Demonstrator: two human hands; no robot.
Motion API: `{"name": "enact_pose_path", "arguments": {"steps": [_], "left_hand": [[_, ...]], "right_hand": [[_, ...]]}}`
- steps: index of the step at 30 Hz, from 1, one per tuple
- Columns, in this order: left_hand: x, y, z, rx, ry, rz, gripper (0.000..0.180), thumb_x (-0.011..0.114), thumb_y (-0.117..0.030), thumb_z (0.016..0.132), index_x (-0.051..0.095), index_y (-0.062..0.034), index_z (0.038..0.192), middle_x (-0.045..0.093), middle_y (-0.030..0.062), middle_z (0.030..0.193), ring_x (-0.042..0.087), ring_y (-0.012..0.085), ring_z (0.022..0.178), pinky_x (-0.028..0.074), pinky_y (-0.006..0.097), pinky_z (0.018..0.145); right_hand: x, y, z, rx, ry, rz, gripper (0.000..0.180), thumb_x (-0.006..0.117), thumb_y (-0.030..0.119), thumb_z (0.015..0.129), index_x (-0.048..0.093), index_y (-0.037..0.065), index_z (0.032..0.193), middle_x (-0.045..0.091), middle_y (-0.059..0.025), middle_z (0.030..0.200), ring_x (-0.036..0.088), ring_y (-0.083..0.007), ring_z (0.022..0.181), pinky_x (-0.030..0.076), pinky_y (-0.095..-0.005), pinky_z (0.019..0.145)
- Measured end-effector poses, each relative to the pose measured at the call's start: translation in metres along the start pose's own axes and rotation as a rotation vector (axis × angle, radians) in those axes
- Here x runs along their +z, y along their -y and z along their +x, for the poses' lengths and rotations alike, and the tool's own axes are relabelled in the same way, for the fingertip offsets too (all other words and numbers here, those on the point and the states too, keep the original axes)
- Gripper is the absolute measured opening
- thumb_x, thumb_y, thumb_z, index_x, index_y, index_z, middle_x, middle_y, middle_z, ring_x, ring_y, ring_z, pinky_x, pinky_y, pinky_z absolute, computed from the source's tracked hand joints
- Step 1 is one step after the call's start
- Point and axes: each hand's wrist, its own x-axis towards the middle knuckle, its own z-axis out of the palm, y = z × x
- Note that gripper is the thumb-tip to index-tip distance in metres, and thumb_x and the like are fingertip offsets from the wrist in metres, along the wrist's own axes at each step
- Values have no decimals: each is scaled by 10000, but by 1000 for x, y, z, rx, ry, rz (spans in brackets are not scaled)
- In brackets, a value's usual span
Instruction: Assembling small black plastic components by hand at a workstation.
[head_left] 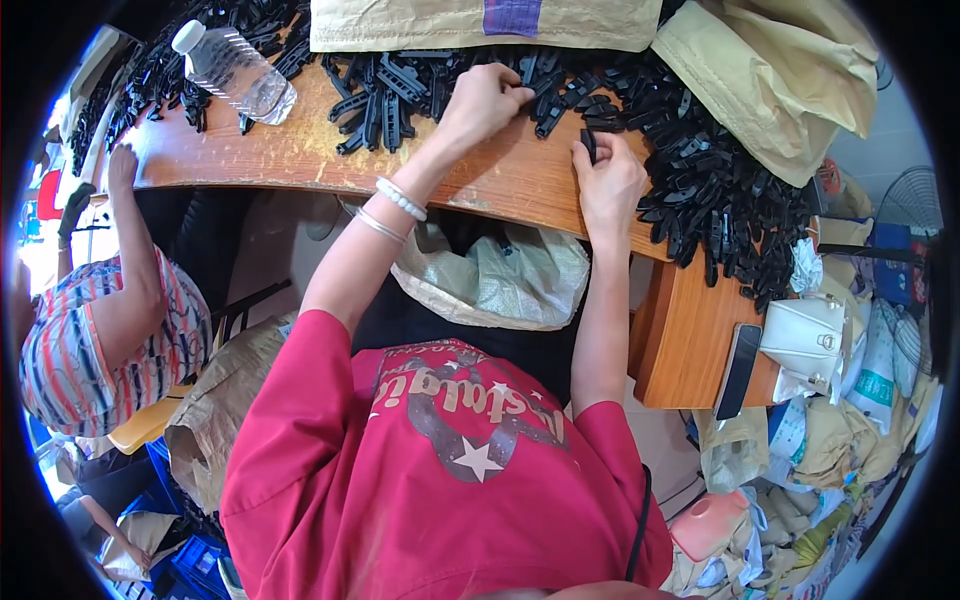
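My right hand (612,188) is closed on a small, narrow black plastic part (588,146), pinched upright between thumb and fingers above the wooden table. Further left, my left hand (482,106) reaches to the edge of a pile of similar parts. Its fingers are curled and pressed together by the loose black pieces (548,100); what they grip, if anything, is hidden. Longer black ladder-like parts (392,105) lie in a heap left of that hand. A big mound of small black parts (715,195) spreads to the right of my right hand.
A clear bottle (238,75) lies on the wooden table (240,155). Paper sacks (420,25) stand behind the piles. Below the table edge hangs an open woven bag (480,285). A phone (738,370) and a white box (805,335) sit right. A co-worker (120,320) is at left.
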Motion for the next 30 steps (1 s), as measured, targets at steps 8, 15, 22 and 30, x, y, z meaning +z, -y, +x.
{"name": "enact_pose_path", "arguments": {"steps": [8, 15, 22, 30], "left_hand": [[-1, -9, -20, 122, 65, 27, 256, 692, -180, 794, 557, 14, 696, 627, 119, 644, 601, 185, 536, 462, 323, 509], [-17, -12, -72, -371, 580, -1162, 146, 598, -153, 905, 543, -19, 928, 653, 112, 771, 591, 102, 511, 381, 172, 361], [-30, -19, -85, -357, 544, -715, 319, 628, -227, 894, 628, 18, 1099, 616, 51, 686, 545, 59, 504, 378, 176, 411], [-41, -43, -113, 347, 265, -4, 341, 682, -122, 810, 613, 8, 1118, 660, 135, 777, 569, 170, 524, 459, 277, 501]], "right_hand": [[-15, -2, -26, 219, 96, 885, 179, 604, -7, 861, 593, -84, 1022, 659, -100, 818, 659, -146, 727, 545, -249, 673], [-28, -2, -38, 165, 384, 1122, 178, 593, -27, 847, 614, -80, 1016, 646, -129, 933, 649, -169, 780, 522, -256, 690], [-31, 10, -46, 134, 310, 929, 169, 638, -49, 816, 646, -61, 985, 629, -93, 940, 624, -129, 772, 504, -226, 665], [-25, 31, -57, 42, 41, 857, 212, 697, -53, 755, 650, -52, 962, 621, -79, 944, 615, -127, 803, 498, -226, 710]]}}
